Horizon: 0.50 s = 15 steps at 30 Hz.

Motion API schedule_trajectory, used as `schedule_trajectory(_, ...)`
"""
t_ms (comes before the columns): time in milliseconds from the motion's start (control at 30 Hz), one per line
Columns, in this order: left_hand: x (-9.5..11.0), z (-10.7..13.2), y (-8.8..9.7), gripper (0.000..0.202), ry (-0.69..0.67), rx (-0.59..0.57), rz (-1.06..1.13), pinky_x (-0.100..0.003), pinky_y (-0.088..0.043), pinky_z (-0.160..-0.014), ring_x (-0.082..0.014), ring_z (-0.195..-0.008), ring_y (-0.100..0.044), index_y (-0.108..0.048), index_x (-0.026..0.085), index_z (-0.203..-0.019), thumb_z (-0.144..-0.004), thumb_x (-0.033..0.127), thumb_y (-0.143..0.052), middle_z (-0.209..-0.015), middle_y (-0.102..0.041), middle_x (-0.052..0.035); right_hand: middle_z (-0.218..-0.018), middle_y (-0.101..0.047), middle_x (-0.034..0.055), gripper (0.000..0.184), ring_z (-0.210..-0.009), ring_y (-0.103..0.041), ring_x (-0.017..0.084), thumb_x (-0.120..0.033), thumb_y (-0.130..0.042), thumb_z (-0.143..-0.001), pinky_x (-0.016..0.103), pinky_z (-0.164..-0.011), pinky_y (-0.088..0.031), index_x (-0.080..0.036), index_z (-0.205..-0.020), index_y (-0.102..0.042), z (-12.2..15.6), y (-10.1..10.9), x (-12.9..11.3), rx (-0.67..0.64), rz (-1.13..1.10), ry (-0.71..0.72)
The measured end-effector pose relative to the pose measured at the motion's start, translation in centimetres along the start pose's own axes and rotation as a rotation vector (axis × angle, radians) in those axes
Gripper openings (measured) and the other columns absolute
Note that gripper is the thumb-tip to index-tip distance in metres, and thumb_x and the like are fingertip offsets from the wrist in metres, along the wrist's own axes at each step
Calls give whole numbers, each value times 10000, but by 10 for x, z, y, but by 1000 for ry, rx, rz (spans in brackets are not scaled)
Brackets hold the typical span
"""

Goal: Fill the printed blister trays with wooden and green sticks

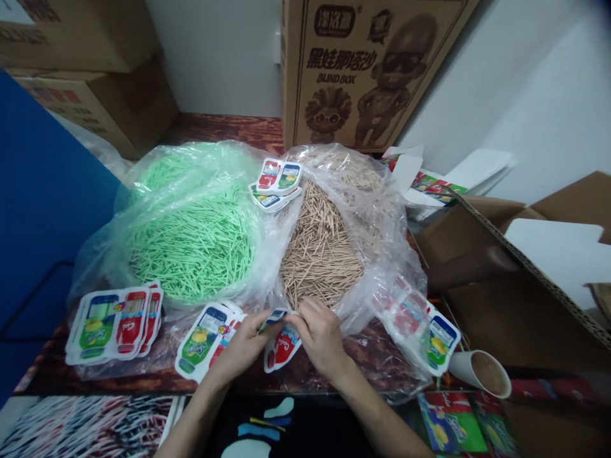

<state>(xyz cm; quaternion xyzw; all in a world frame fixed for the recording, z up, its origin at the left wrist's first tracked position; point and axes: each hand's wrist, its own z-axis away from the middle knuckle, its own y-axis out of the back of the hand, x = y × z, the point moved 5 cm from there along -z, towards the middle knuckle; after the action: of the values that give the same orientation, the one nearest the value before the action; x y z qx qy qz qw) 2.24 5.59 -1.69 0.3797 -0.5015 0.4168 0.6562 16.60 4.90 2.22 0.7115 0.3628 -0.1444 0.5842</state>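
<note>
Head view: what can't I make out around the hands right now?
Head view only:
Packet: top hidden by left hand and right hand pinching it; contents unclear.
Cards at right: blurred under bag plastic.
Open carton: cut off by right edge, inside dark.

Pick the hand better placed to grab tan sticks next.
Right, probably: both pinch the card pack, but the right hand borders the tan sticks; the left hand is farther left.

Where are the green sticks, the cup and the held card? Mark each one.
green sticks (191, 248): head view, middle of the pile.
cup (462, 367): head view, its white outer wall.
card (282, 351): head view, its red lower part.
</note>
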Motion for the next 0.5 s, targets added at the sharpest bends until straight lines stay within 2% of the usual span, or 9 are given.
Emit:
schedule_trajectory(133,-8,2,-7,105,15,84,-2,-228,-399,-578,-142,-606,-497,-666,166,-723,-723,268,-691,-641,-600,18,-640,-480,9,335,-674,-446,166,-316,-501,-932,298,-626,-322,-203,-618,-477,3,-2,-2,52,-12,34)
schedule_trajectory(233,-4,1,-5,170,-29,134,-57,-240,-398,-608,-148,-616,-506,-665,169,-666,-758,311,-661,-631,-603,13,-637,-473,1,343,-663,-462,158,-308,-445,-957,285,-617,-345,-203,-636,-503,-6,2,7,-15,-81,37)
schedule_trajectory(300,-1,1,0,182,-44,177,-72,-251,-407,-641,-161,-648,-528,-687,177,-678,-770,329,-650,-659,-624,3,-674,-502,13,325,-698,-482,166,-270,-393,-973,288,-649,-375,-202,-698,-551,-18,7,18,-37,-45,43)
schedule_trajectory(400,2,1,7,191,-29,244,-21,-256,-419,-649,-172,-671,-543,-700,181,-703,-770,353,-650,-680,-631,-3,-924,-599,96,186,-922,-487,237,-166,-439,-924,369,-809,-378,-183,-919,-624,-39,9,36,-31,272,80)
schedule_trajectory(467,1,2,9,199,-12,268,17,-254,-421,-634,-174,-662,-544,-690,181,-686,-756,365,-663,-658,-623,2,-1057,-592,155,239,-1019,-452,284,-82,-451,-871,426,-879,-340,-147,-1022,-624,-50,2,45,-85,508,106)
schedule_trajectory(500,1,2,10,199,-5,274,29,-254,-422,-632,-175,-663,-547,-685,181,-677,-748,366,-671,-655,-627,3,-1062,-590,174,259,-1021,-448,295,-56,-445,-855,440,-888,-328,-128,-1025,-627,-54,-2,49,-119,597,114)
